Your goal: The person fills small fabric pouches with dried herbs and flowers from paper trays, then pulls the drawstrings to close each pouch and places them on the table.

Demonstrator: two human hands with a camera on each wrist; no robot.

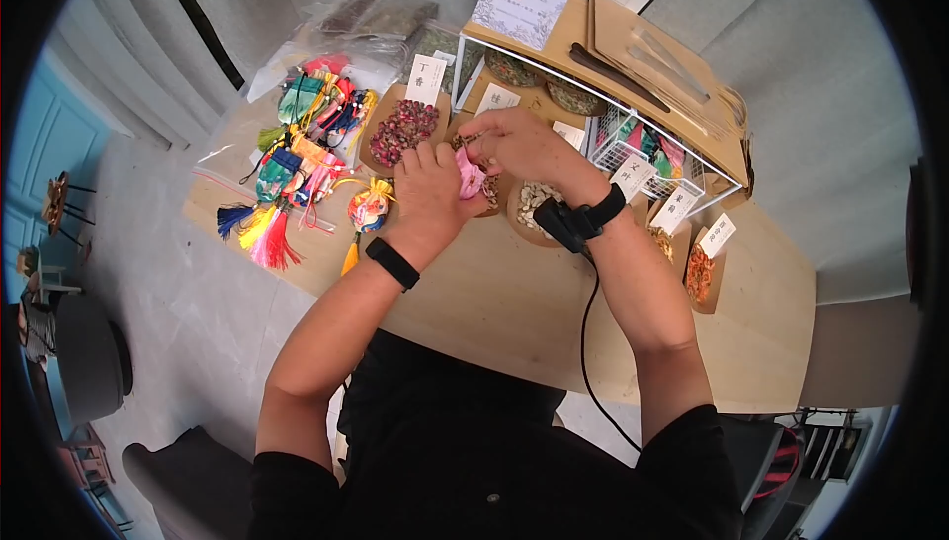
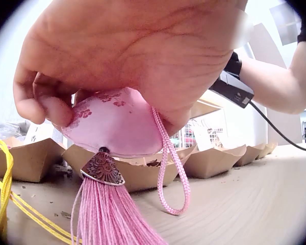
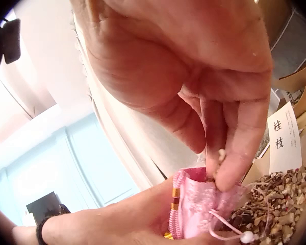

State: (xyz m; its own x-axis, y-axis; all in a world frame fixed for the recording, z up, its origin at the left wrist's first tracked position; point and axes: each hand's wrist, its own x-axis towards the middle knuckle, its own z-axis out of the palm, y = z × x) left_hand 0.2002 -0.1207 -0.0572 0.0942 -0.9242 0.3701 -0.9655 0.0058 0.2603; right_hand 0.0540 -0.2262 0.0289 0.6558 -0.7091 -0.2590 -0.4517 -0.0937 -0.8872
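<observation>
My left hand (image 1: 427, 194) grips a pink drawstring pouch (image 2: 117, 125) with red blossom prints. From the pouch hang a pink tassel (image 2: 109, 214) under a metal cap and a braided pink loop (image 2: 181, 191). In the right wrist view its gathered mouth faces up. My right hand (image 1: 539, 150) is right above, fingertips at the mouth, pinching small pale herb pieces (image 3: 222, 155). Beside the pouch stands a paper tray of chopped brown herb (image 3: 273, 204) with a lettered card (image 3: 285, 143). The pouch's inside is mostly hidden by the fingers.
Left of the hands lie a tray of dried rosebuds (image 1: 403, 133), a round orange-and-yellow pouch (image 1: 370, 206) and a heap of colourful tasselled pouches (image 1: 297, 160). Trays of pale slices (image 1: 537, 206) and orange petals (image 1: 700, 273) stand rightward. Behind is a wooden-topped rack (image 1: 583, 41). A black cable (image 1: 585, 342) trails from the right wrist.
</observation>
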